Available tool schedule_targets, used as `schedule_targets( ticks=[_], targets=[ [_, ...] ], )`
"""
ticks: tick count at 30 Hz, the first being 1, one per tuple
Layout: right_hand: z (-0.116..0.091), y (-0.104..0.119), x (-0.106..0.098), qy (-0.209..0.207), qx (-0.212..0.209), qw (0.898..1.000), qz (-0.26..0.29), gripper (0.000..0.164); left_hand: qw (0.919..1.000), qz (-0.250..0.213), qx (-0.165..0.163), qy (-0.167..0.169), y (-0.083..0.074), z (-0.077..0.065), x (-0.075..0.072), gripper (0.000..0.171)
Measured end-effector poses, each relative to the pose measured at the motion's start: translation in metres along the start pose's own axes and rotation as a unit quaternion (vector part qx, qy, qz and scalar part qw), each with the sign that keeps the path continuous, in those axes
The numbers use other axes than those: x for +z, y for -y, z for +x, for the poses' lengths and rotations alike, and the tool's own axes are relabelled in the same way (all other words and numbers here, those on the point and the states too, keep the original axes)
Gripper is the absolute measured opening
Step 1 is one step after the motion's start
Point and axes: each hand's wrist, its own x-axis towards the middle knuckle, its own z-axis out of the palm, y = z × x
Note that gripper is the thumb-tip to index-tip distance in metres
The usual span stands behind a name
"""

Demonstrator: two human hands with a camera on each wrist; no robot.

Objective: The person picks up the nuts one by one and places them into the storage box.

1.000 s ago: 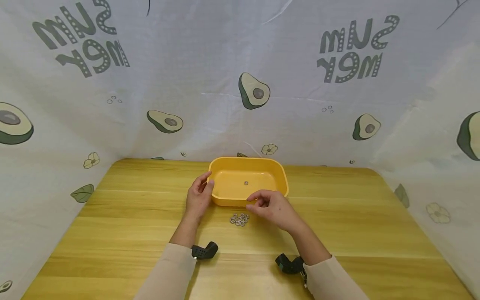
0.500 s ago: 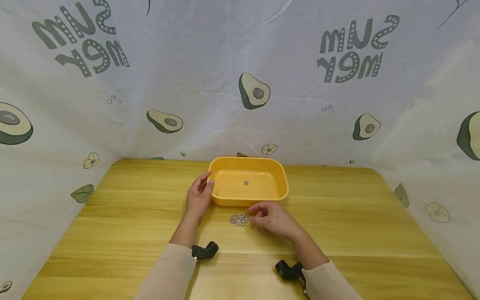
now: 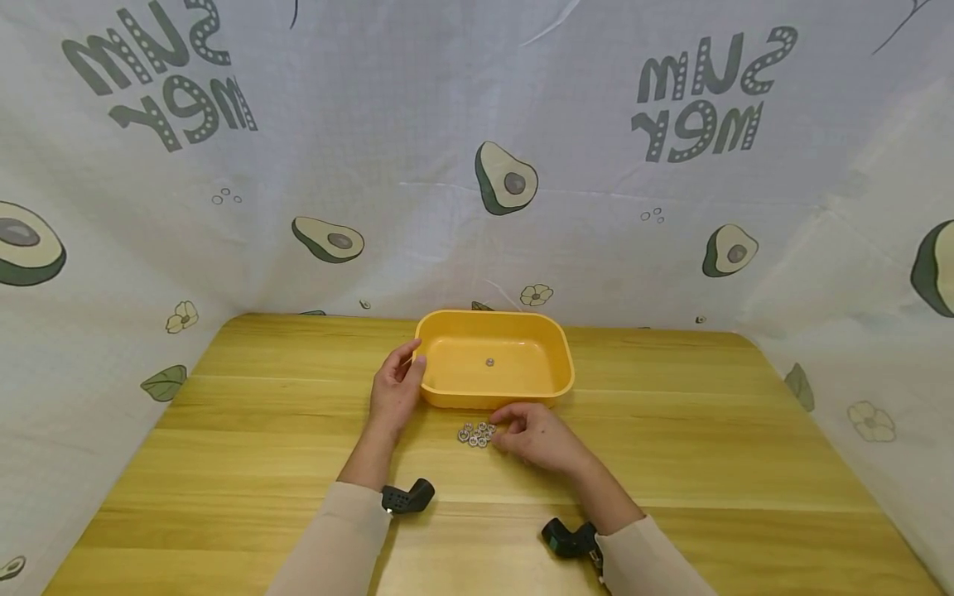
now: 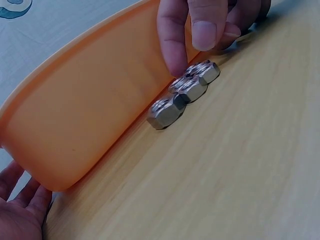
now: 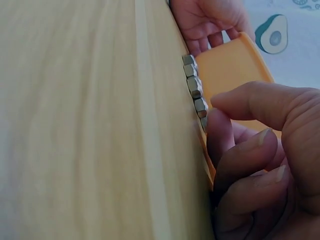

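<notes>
A yellow plastic tray (image 3: 493, 402) stands on the table with one small metal nut (image 3: 489, 362) on its floor. My left hand (image 3: 393, 396) rests against the tray's left end, fingertips touching its outer wall in the left wrist view. Several hex nuts (image 3: 473, 435) lie bunched on the wood just in front of the tray. At the right edge of this bunch is my right hand (image 3: 538, 436), its index finger and thumb bent with a gap between the tips. The index fingertip (image 4: 178, 69) reaches down to the nuts; the other fingers curl under the palm.
The wooden table (image 3: 298, 463) stretches to both sides of the tray. A white cloth (image 3: 417, 207) printed with avocados hangs close behind and at the sides. Black wrist cameras (image 3: 408, 497) sit on both wrists.
My right hand has come from the tray's front rim down toward me, to the right side of the nuts. The left hand and the tray have stayed in place.
</notes>
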Motion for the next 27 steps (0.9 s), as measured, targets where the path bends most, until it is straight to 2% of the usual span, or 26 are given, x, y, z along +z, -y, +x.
schedule_targets(
  ticks=[12,27],
  targets=[
    [-0.0010,-0.0003,0.0031,-0.013,-0.004,1.000,-0.013,0.018,1.0000,-0.002,-0.003,-0.002,0.0006,-0.0006,-0.0008,0.040],
    [-0.0012,0.0025,0.0063,-0.043,-0.019,0.996,-0.075,0.010,1.0000,0.004,-0.006,0.001,-0.0009,-0.0001,-0.0005,0.040]
  ],
)
